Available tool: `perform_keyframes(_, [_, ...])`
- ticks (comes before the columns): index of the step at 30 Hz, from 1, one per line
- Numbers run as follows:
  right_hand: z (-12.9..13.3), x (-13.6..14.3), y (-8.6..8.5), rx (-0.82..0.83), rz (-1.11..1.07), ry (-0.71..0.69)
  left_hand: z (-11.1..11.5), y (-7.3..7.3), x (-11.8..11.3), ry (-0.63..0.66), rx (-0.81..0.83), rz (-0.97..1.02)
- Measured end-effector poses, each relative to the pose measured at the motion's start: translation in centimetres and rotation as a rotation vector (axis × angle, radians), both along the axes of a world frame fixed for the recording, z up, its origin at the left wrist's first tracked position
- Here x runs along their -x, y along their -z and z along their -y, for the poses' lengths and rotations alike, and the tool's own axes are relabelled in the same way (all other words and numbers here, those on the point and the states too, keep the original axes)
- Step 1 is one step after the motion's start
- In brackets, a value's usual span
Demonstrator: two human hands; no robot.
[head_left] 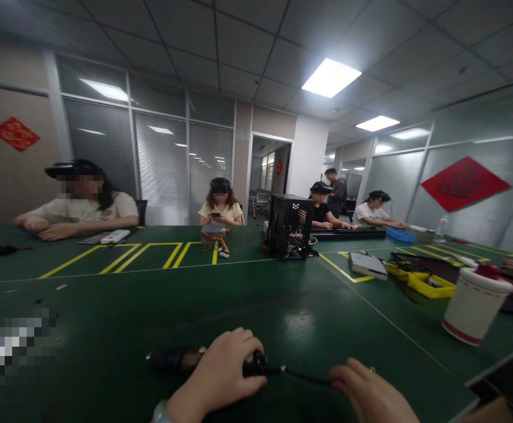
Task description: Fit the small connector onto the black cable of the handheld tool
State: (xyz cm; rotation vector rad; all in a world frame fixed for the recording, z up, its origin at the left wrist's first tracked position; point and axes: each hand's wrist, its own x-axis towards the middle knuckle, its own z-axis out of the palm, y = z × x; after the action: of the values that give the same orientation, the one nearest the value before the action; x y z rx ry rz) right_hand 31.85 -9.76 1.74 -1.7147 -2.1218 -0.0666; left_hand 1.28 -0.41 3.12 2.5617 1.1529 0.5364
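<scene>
Palm down, our left hand (221, 370) clamps a dark tool (172, 359); our right hand (368, 385) pinches its cord (304, 376). A yellow tray (430, 292) holds something dark.

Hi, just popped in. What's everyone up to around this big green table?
Nearest the camera, someone's left hand grips a dark handheld tool lying low over the green table, while their right hand holds its thin cord. Beyond them, a seated person holds a small dark object, and another has hands at a long black keyboard-like object. An open black computer case stands between. I can't tell exactly what the tool is.
</scene>
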Motion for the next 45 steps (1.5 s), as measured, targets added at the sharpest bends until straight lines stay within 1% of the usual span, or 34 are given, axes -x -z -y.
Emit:
perform_keyframes(2, [-2.0,1.4,-2.7,-0.089,0.048,0.026,-0.4,-0.1,0.3,-0.051,-0.02,0.001])
perform_keyframes(4, [-4.2,3.3,-4.7,-0.104,0.088,-0.006,-1.1,0.0,1.1,-0.11,-0.035,-0.01])
perform_keyframes(5, [-5.3,4.3,-5.3,-0.084,0.099,-0.035,-1.5,0.2,1.6,-0.147,-0.033,-0.022])
perform_keyframes(7, [-7.7,6.2,-5.8,-0.027,0.084,-0.108,-2.5,0.6,2.7,-0.237,-0.023,-0.041])
perform_keyframes(8, [-8.8,7.1,-5.8,0.012,0.056,-0.15,-3.0,0.8,3.3,-0.289,-0.017,-0.048])
perform_keyframes(10, [-11.1,8.6,-5.0,0.105,-0.025,-0.225,-3.8,1.3,4.4,-0.372,0.011,-0.07])
perform_keyframes(12, [-13.1,9.7,-3.9,0.226,-0.126,-0.289,-4.3,1.8,5.0,-0.407,-0.009,-0.077])
perform_keyframes(16, [-16.2,11.4,-0.9,0.521,-0.393,-0.294,-4.6,2.4,5.1,-0.389,-0.045,-0.067])
perform_keyframes(18, [-17.1,11.9,0.6,0.656,-0.532,-0.333,-4.5,2.4,4.9,-0.384,-0.052,-0.062])
perform_keyframes(20, [-17.6,12.2,1.7,0.716,-0.617,-0.361,-4.4,2.3,4.7,-0.393,-0.06,-0.068])
perform_keyframes(22, [-17.6,12.3,2.3,0.736,-0.651,-0.349,-4.4,2.2,4.5,-0.404,-0.064,-0.087])
perform_keyframes(25, [-16.9,12.3,2.3,0.784,-0.688,-0.356,-4.4,2.1,4.3,-0.425,-0.049,-0.107])
perform_keyframes(28, [-15.9,12.2,2.2,0.833,-0.706,-0.431,-4.5,2.1,4.2,-0.433,-0.038,-0.097])
perform_keyframes(30, [-15.3,12.4,2.3,0.833,-0.7,-0.465,-4.4,2.1,4.2,-0.43,-0.041,-0.084])
perform_keyframes(32, [-14.9,12.8,2.7,0.821,-0.72,-0.466,-4.4,2.1,4.1,-0.424,-0.047,-0.075])
perform_keyframes(35, [-14.7,13.9,3.5,0.758,-0.812,-0.415,-4.2,2.2,3.6,-0.42,-0.07,-0.077])
perform_keyframes(38, [-15.0,14.9,4.2,0.556,-0.857,-0.35,-3.9,2.4,2.9,-0.433,-0.105,-0.08])
perform_keyframes(41, [-15.4,14.8,4.1,0.388,-0.784,-0.292,-3.8,2.5,2.5,-0.45,-0.116,-0.066])
perform_keyframes(43, [-15.7,14.1,3.8,0.359,-0.721,-0.286,-3.8,2.4,2.5,-0.447,-0.109,-0.063])
perform_keyframes(45, [-15.7,13.4,3.4,0.373,-0.659,-0.31,-3.7,2.2,2.5,-0.45,-0.108,-0.068])
